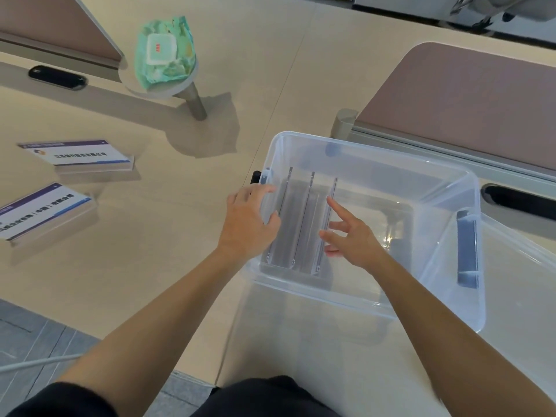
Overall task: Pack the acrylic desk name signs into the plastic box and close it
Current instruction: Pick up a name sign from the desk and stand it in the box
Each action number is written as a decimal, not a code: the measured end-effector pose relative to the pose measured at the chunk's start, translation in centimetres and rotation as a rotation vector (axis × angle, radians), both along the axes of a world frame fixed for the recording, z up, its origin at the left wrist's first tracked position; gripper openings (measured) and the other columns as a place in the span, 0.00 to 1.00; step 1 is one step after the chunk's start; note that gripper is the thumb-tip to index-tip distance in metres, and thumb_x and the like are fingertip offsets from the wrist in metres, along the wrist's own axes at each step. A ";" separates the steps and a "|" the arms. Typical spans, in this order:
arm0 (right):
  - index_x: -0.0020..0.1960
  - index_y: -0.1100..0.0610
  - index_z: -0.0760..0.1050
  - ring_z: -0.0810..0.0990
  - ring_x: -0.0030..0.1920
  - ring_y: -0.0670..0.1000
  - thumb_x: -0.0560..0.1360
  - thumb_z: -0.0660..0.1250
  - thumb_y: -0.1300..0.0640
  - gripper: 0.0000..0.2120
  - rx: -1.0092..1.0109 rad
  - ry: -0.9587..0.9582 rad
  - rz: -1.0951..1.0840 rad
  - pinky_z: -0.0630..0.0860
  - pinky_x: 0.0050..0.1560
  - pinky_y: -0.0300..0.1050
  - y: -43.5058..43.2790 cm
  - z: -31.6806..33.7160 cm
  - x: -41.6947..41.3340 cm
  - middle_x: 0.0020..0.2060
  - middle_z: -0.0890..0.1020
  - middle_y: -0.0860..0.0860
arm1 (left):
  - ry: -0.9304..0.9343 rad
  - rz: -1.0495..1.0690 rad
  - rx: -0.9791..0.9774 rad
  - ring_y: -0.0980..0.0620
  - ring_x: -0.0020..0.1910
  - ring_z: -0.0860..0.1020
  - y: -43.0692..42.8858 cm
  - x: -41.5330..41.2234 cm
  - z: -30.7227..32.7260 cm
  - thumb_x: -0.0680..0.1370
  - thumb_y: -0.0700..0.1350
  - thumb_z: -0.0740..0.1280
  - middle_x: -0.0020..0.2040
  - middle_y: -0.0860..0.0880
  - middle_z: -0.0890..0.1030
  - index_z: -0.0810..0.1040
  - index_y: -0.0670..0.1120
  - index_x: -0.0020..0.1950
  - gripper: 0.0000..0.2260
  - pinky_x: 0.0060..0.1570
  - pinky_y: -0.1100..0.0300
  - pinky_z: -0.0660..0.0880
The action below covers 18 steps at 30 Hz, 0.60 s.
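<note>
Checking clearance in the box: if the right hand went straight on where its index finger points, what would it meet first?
Likely the nearest upright acrylic sign, close ahead of the right hand; depth is unclear.

The clear plastic box stands open-topped. Three acrylic name signs stand on edge, side by side, in the box's left end. Two more lie outside, well to the box's left: the farther sign and the nearer sign, both showing purple-and-blue printed cards.
</note>
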State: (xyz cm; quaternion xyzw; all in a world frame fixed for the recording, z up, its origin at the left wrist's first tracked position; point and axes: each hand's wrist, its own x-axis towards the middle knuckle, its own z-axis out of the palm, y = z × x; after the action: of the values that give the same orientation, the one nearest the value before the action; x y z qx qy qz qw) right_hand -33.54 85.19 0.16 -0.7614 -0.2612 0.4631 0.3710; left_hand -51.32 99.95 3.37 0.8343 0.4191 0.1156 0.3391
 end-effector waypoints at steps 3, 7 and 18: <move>0.76 0.33 0.58 0.87 0.40 0.51 0.77 0.71 0.54 0.35 0.005 0.000 -0.012 0.84 0.51 0.49 0.1 0.1 -0.2 0.70 0.74 0.55 | 0.012 -0.004 0.003 0.48 0.67 0.64 0.1 0.1 0.0 0.76 0.44 0.66 0.65 0.51 0.73 0.70 0.53 0.68 0.21 0.60 0.61 0.62; 0.76 0.34 0.58 0.87 0.40 0.50 0.77 0.71 0.54 0.36 0.011 -0.005 -0.023 0.84 0.47 0.45 0.2 -0.1 -0.2 0.69 0.74 0.55 | 0.021 -0.002 0.002 0.48 0.66 0.64 0.1 0.1 -0.1 0.76 0.45 0.66 0.65 0.51 0.73 0.70 0.53 0.69 0.21 0.61 0.60 0.63; 0.76 0.34 0.59 0.87 0.39 0.52 0.77 0.71 0.56 0.35 0.011 -0.004 -0.015 0.84 0.47 0.48 0.4 0.2 -0.5 0.69 0.74 0.57 | 0.022 -0.008 0.026 0.47 0.66 0.63 0.1 0.2 0.0 0.76 0.45 0.66 0.65 0.51 0.73 0.70 0.53 0.69 0.21 0.63 0.58 0.64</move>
State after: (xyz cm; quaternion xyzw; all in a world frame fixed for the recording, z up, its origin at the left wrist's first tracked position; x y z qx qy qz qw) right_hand -34.01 85.56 0.38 -0.7622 -0.2589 0.4573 0.3780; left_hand -51.16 100.01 3.37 0.8414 0.4180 0.1107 0.3242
